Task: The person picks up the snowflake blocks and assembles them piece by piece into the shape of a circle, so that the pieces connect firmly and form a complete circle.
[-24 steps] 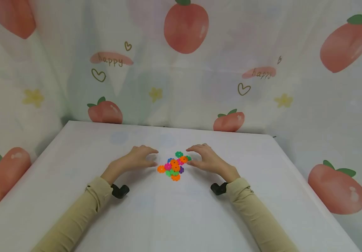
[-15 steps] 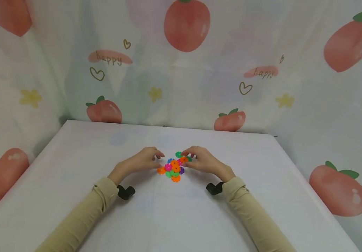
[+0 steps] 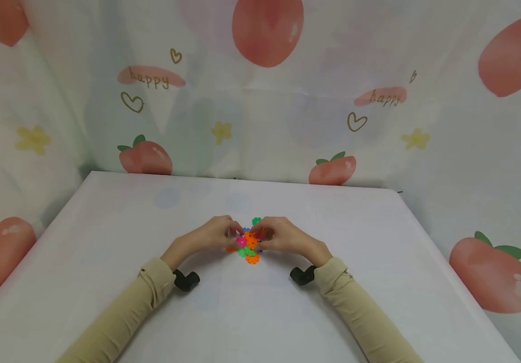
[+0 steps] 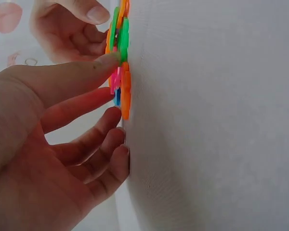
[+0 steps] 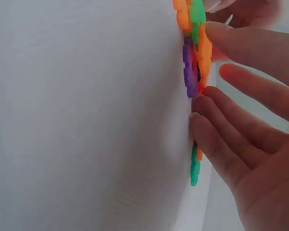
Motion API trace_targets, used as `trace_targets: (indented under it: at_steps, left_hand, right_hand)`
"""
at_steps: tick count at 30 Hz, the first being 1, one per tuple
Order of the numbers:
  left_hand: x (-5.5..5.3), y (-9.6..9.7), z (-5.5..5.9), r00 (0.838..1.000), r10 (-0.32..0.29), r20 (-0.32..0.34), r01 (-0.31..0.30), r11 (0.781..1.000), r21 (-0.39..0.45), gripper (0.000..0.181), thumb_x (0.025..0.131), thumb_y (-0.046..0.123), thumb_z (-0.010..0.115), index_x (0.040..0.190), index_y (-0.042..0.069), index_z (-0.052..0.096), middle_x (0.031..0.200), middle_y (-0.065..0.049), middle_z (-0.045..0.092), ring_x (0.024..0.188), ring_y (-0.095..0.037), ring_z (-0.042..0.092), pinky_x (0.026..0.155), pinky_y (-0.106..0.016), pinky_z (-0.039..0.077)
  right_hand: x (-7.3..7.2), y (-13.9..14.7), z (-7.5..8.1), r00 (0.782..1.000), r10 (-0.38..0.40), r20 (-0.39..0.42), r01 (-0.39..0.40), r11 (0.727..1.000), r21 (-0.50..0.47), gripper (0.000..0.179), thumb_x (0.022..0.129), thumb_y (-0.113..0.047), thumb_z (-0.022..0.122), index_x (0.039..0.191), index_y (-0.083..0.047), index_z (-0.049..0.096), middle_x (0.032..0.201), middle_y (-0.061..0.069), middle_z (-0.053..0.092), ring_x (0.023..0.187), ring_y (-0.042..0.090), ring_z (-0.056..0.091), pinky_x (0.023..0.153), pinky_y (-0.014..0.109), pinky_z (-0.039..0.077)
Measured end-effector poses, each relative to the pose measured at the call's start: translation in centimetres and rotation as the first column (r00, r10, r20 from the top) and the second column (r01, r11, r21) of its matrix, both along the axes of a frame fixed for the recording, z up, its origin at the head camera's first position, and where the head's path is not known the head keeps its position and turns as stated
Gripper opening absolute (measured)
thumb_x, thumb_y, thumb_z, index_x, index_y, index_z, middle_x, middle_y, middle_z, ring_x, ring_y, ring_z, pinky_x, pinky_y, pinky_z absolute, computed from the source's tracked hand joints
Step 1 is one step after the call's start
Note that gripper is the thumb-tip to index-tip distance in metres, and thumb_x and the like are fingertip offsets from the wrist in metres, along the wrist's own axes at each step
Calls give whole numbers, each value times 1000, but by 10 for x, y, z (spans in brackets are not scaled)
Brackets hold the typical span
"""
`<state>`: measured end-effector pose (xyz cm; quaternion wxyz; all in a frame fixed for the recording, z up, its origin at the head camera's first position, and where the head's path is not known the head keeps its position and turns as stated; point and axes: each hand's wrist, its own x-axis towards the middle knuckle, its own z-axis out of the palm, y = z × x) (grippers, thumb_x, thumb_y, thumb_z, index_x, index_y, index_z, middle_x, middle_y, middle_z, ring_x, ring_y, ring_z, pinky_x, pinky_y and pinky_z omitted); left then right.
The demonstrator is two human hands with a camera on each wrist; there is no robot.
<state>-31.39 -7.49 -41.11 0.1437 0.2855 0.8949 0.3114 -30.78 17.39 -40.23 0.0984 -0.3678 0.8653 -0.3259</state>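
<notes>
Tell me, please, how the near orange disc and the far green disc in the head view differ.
The near orange disc lies at the near edge of the pile, the far green disc at its far edge. No hand covers the orange one; the right hand partly hides the green one. Both have notched rims.

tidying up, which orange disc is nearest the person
The orange disc lowest in the head view, just in front of the light green discs; the other visible orange discs lie farther back.
</notes>
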Motion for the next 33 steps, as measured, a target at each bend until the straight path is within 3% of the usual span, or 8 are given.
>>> trace_targets:
  at_steps: [6,15,22,27,33]
  left_hand:
    - [1,0,1,999,-10,-32,10,1000,1,26,90,10,76,115,7,75,97,-3,62,87,-16,56,74,-24,51]
    - [5,5,-2,1000,3,-11,-3,999,38,26,89,11,79,114,5,75,99,-2,64,84,-15,56,72,-23,50]
    - [6,0,3,999,30,-11,-29,998,57,26,90,10,79,114,5,74,98,-3,64,86,-16,57,73,-24,52]
    - [5,0,5,999,35,-19,-34,998,50,25,89,9,79,113,2,73,100,-4,66,88,-17,57,75,-24,52]
    - [7,1,3,998,44,46,-47,997,64,27,89,8,78,114,2,68,98,-4,66,86,-17,57,76,-25,53]
  right_hand:
    - [3,-1,0,999,2,-51,1,999,47,32,87,-14,82,117,-5,74,106,7,68,95,21,66,87,30,56]
    - [2,3,-6,1000,5,-27,-4,999,41,30,89,-14,81,117,-8,75,107,4,67,96,19,63,88,29,54]
    - [-1,-3,-4,1000,7,-23,-6,999,36,25,89,-14,80,112,-9,74,104,4,67,94,18,62,86,30,53]
    - [-2,-6,-4,999,-25,28,24,999,44,25,88,-17,82,108,-10,70,101,0,68,92,17,61,85,29,54]
    - [2,-6,-3,991,-81,109,76,996,48,31,88,-19,83,110,-9,64,99,1,69,90,14,63,85,27,55]
